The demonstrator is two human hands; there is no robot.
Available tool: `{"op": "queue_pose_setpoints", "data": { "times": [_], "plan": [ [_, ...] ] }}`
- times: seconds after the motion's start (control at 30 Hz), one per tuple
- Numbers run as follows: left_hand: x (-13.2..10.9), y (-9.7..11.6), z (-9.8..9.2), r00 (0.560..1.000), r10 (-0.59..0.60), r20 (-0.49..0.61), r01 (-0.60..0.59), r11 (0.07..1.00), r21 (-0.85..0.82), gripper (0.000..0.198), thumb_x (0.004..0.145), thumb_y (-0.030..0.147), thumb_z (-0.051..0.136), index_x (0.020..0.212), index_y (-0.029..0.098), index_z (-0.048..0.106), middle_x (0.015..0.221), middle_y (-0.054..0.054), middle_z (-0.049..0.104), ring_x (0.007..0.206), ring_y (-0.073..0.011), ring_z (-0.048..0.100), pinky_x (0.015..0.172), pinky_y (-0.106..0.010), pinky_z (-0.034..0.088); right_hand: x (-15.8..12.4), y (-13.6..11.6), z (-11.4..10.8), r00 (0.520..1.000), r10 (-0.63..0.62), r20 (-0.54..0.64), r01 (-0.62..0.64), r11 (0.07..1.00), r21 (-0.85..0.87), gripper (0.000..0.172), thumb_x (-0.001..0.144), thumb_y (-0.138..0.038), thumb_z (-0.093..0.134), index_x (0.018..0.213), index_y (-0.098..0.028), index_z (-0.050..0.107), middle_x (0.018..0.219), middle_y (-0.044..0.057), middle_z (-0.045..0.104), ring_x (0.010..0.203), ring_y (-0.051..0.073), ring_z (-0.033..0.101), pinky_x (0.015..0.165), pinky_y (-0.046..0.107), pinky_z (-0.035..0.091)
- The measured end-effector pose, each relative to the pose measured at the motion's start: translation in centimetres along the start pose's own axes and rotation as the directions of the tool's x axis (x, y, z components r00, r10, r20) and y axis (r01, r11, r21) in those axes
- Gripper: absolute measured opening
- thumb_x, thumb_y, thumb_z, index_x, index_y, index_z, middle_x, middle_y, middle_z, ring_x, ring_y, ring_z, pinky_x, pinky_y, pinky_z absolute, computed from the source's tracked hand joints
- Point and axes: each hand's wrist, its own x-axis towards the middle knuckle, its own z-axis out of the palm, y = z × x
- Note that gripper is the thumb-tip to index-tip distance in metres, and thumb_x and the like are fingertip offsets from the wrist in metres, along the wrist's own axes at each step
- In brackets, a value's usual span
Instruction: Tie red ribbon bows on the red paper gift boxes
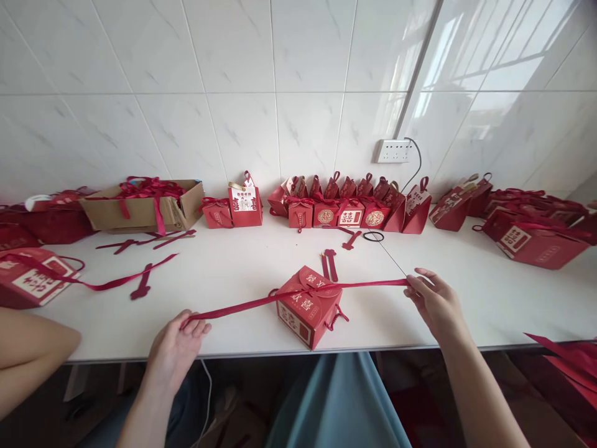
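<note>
A red gift box (302,305) with gold lettering stands near the table's front edge, turned at an angle. Across its top runs a red ribbon (247,305), crossed or looped at the middle and pulled out to both sides. My left hand (180,342) is closed on the ribbon's left end, with the fingers wrapped round it. To the right, my right hand (433,302) pinches the other end between thumb and fingers. Between the hands the ribbon looks taut. Twisted red cord handles (336,318) hang at the box's sides.
Finished-looking red boxes (349,214) line the tiled wall. A cardboard carton (140,213) holds red ribbons. Loose red strips (330,266) and a black ring (373,236) lie on the white table (233,261). Another person's arm (35,354) rests at the left edge, near a ribboned box (37,280).
</note>
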Motion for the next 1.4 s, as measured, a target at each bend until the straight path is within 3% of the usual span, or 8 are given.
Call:
{"op": "queue_pose_setpoints", "data": {
  "times": [0.3,0.4,0.47,0.6,0.8,1.13,1.3,1.4],
  "plan": [
    [0.7,1.8,2.1,0.966,0.248,-0.072,-0.247,0.969,0.011,0.014,0.067,0.025,0.058,0.071,0.021,0.046,0.072,0.002,0.055,0.074,-0.0161,0.058,0.071,-0.030,0.048,-1.7,-3.5,-3.6,0.933,-0.103,0.345,0.073,0.992,0.099,0.034,0.058,-0.047,0.078,0.063,-0.022,0.056,0.044,-0.008,0.037,0.042,0.008,0.037,0.046,0.024,0.038],
    [-0.2,0.3,4.0,0.713,0.699,-0.057,-0.673,0.704,0.227,0.020,0.069,0.026,0.061,0.084,0.023,0.048,0.091,0.000,0.056,0.087,-0.0165,0.056,0.078,-0.030,0.044,-1.7,-3.9,-1.7,0.844,-0.237,0.481,0.218,0.971,0.097,0.040,0.073,-0.055,0.063,0.053,-0.022,0.048,0.039,-0.008,0.026,0.038,0.008,0.029,0.047,0.027,0.038],
    [-1.6,-1.3,5.8,0.548,0.796,0.258,-0.814,0.435,0.385,0.015,0.074,0.028,0.060,0.085,0.023,0.052,0.094,-0.002,0.055,0.089,-0.0183,0.055,0.081,-0.033,0.042,-2.1,-3.8,1.5,0.806,-0.308,0.506,0.397,0.914,-0.077,0.030,0.078,-0.047,0.062,0.061,-0.022,0.057,0.053,-0.002,0.048,0.051,0.013,0.047,0.054,0.028,0.042],
    [-4.6,-4.2,9.5,0.425,0.550,0.720,-0.863,0.007,0.504,0.007,0.078,0.028,0.059,0.077,0.021,0.059,0.091,-0.005,0.055,0.094,-0.0245,0.054,0.086,-0.042,0.037,-3.6,-3.3,8.3,0.485,-0.311,0.818,0.758,0.616,-0.215,0.020,0.089,-0.032,0.052,0.082,-0.019,0.066,0.083,0.007,0.063,0.078,0.018,0.059,0.072,0.032,0.048],
    [-4.6,-4.1,10.7,0.529,0.335,0.780,-0.837,0.059,0.543,0.005,0.079,0.026,0.057,0.080,0.021,0.058,0.092,-0.004,0.055,0.095,-0.0243,0.054,0.085,-0.043,0.040,-5.0,-3.7,11.5,0.180,-0.200,0.963,0.948,0.296,-0.116,0.016,0.087,-0.013,0.054,0.092,-0.015,0.068,0.085,0.008,0.059,0.074,0.016,0.057,0.068,0.028,0.048],
    [-3.0,-0.1,10.0,0.468,-0.018,0.884,-0.851,0.260,0.456,0.011,0.084,0.030,0.054,0.088,0.024,0.063,0.108,-0.001,0.059,0.102,-0.0207,0.057,0.092,-0.036,0.043,-6.3,-6.0,12.8,0.262,0.025,0.965,0.919,0.300,-0.257,0.014,0.084,-0.012,0.056,0.073,-0.015,0.063,0.074,0.002,0.055,0.061,0.010,0.050,0.061,0.022,0.039],
    [-3.1,-0.1,9.5,0.499,0.035,0.866,-0.837,0.278,0.471,0.017,0.086,0.029,0.051,0.101,0.023,0.056,0.107,-0.003,0.058,0.103,-0.0196,0.057,0.091,-0.034,0.045,-7.7,-5.7,10.8,0.529,0.026,0.848,0.815,0.265,-0.516,0.018,0.082,-0.028,0.063,0.074,-0.017,0.051,0.071,0.001,0.055,0.057,0.012,0.047,0.053,0.024,0.034],
    [-3.2,0.0,9.7,0.487,0.028,0.873,-0.859,0.199,0.472,0.017,0.086,0.033,0.051,0.099,0.023,0.058,0.107,-0.004,0.057,0.106,-0.0214,0.054,0.092,-0.036,0.044,-8.0,-5.5,9.8,0.536,0.027,0.844,0.795,0.320,-0.515,0.021,0.086,-0.022,0.054,0.067,-0.020,0.044,0.067,0.000,0.054,0.057,0.012,0.046,0.054,0.024,0.033]
  ]
}}
